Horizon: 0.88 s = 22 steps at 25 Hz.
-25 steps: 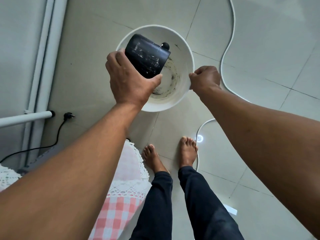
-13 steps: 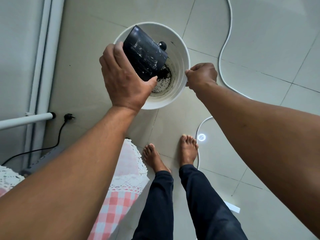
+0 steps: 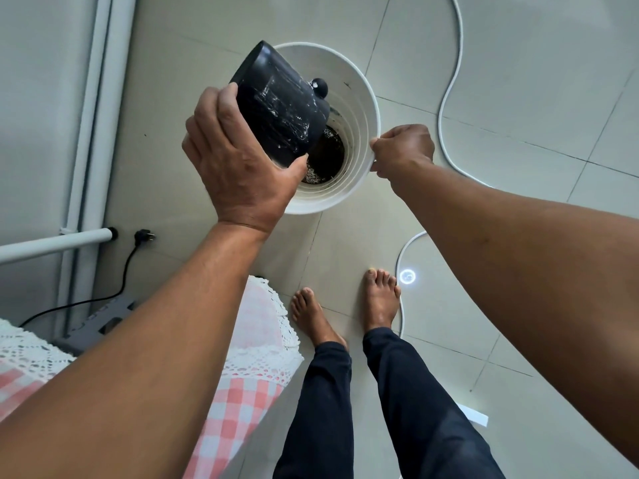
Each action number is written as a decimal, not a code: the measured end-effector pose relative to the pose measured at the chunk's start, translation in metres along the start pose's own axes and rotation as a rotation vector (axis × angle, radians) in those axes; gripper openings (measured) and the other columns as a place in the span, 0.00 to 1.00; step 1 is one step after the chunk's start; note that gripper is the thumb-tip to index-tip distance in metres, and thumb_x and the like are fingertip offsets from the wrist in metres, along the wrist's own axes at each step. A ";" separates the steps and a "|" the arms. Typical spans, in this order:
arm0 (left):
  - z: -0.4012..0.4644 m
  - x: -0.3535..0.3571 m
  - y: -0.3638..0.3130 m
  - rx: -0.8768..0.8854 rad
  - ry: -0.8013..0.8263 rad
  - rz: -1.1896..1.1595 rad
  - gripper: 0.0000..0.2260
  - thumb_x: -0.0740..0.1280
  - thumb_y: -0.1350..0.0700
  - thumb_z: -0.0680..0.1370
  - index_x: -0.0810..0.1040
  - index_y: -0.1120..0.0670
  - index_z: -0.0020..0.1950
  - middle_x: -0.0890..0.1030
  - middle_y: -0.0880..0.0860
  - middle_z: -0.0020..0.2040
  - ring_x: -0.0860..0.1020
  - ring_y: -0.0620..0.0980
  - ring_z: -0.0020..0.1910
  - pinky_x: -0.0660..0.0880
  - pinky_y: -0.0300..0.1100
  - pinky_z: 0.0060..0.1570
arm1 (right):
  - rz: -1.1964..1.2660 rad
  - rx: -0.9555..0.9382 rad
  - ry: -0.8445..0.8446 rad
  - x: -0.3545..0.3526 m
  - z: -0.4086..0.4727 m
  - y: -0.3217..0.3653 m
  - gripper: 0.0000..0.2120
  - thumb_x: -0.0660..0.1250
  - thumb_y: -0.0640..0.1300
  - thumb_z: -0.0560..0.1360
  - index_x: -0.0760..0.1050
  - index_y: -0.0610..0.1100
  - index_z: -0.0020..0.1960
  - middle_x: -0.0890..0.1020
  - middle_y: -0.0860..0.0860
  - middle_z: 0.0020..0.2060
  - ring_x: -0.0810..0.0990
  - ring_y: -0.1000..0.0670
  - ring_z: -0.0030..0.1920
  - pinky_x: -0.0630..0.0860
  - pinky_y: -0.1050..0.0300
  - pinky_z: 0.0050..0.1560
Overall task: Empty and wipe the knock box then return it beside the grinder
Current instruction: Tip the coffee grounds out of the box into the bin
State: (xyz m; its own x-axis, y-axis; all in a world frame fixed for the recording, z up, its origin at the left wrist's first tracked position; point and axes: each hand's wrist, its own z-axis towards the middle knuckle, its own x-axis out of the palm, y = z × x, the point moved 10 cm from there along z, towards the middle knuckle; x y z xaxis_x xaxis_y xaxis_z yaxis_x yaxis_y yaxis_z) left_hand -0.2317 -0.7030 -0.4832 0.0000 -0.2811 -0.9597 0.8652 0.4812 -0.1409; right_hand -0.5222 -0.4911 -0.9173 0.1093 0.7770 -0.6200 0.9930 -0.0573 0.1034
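Knock box (image 3: pixel 281 108) was tipped mouth-down over white bucket (image 3: pixel 359 98), dark grounds lying at the bucket's bottom. Left hand (image 3: pixel 238 167) wrapped its wall; right hand (image 3: pixel 403 150) pinched the bucket rim. Box looked rigid, light, smooth-sided, likely slippery; a full wrap round the body seemed safest.

Bare forearms (image 3: pixel 145 340), dark navy trousers (image 3: pixel 397 409), bare feet (image 3: pixel 380 302)

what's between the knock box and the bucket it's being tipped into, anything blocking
Nothing visible does. The left hand holds the knock box tilted mouth-down over the white bucket, whose opening is clear; the right hand grips only its rim.
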 end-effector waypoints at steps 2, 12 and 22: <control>0.000 -0.004 0.000 0.018 -0.016 0.002 0.44 0.77 0.37 0.63 0.76 0.65 0.70 0.79 0.64 0.66 0.79 0.65 0.62 0.73 0.55 0.60 | -0.058 -0.025 -0.062 0.002 0.003 -0.004 0.13 0.56 0.42 0.78 0.68 0.49 0.62 0.67 0.48 0.53 0.70 0.44 0.54 0.73 0.49 0.52; 0.000 -0.003 -0.010 0.114 0.005 -0.014 0.45 0.77 0.37 0.61 0.77 0.65 0.69 0.79 0.64 0.66 0.80 0.65 0.60 0.73 0.56 0.57 | -0.059 0.050 -0.151 -0.010 -0.009 -0.040 0.16 0.62 0.39 0.76 0.67 0.48 0.62 0.69 0.47 0.54 0.70 0.43 0.55 0.74 0.51 0.53; 0.006 0.001 0.002 0.034 -0.016 -0.039 0.46 0.77 0.36 0.61 0.76 0.65 0.69 0.79 0.64 0.65 0.79 0.63 0.63 0.73 0.55 0.59 | 0.297 0.244 -0.199 -0.037 0.013 -0.082 0.18 0.65 0.40 0.76 0.68 0.48 0.64 0.69 0.47 0.55 0.70 0.44 0.56 0.74 0.50 0.53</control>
State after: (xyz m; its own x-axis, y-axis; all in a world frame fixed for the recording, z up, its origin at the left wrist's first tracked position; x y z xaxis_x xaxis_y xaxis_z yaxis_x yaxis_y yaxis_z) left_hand -0.2272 -0.7077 -0.4827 -0.0257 -0.3125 -0.9496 0.8813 0.4412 -0.1691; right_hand -0.6073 -0.5228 -0.9131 0.3748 0.5698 -0.7313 0.8959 -0.4256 0.1275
